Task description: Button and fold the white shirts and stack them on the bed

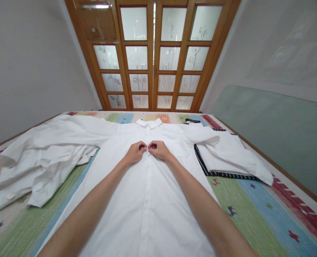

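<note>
A white button-up shirt (115, 203) lies spread face up, its collar (149, 123) pointing away from me and its sleeves out to both sides. At the upper part of the front placket, my left hand (136, 151) pinches the fabric edge from the left. My right hand (159, 149) pinches the same placket from the right, with the fingertips of both hands almost touching. Any button between the fingers is hidden. Below the hands the placket runs straight down between my forearms.
A crumpled white garment (48, 175) lies at the left, partly under the shirt's sleeve. On the right, folded clothing with black-and-white striped trim (228, 175) sits beneath the other sleeve. A colourful patterned cloth (244, 214) covers the surface. Wooden glazed doors (152, 71) stand beyond.
</note>
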Tool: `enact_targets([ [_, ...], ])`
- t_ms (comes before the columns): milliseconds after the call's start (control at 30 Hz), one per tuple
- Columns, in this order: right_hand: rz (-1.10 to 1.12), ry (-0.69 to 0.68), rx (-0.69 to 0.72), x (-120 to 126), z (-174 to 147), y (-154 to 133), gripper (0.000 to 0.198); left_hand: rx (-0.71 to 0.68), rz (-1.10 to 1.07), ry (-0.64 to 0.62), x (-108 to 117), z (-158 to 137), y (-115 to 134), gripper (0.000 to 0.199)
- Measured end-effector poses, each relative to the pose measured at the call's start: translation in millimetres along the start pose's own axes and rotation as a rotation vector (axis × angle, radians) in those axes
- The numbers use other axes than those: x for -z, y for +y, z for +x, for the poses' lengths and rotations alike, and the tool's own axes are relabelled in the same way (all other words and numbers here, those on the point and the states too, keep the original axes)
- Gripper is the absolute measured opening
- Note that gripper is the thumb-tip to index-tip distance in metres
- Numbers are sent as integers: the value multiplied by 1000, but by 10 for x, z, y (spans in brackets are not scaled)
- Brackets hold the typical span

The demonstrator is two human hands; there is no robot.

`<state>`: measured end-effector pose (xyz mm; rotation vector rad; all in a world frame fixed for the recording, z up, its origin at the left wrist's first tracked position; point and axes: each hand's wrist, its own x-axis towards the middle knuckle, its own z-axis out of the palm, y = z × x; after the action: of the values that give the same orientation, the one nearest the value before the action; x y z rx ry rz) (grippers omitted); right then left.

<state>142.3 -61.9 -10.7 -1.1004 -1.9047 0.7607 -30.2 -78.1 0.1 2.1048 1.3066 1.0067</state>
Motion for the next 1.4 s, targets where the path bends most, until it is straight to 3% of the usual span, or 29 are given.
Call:
enact_targets([
  [267,-15,10,-2,-2,-3,-16,6,59,0,64,0,2,-4,12],
  [667,-26,20,11,-16,3,18,7,111,-29,5,21,9,27,25],
  [1400,-48,29,-1,3,0,-8,5,115,-67,26,14,25,-32,20],
])
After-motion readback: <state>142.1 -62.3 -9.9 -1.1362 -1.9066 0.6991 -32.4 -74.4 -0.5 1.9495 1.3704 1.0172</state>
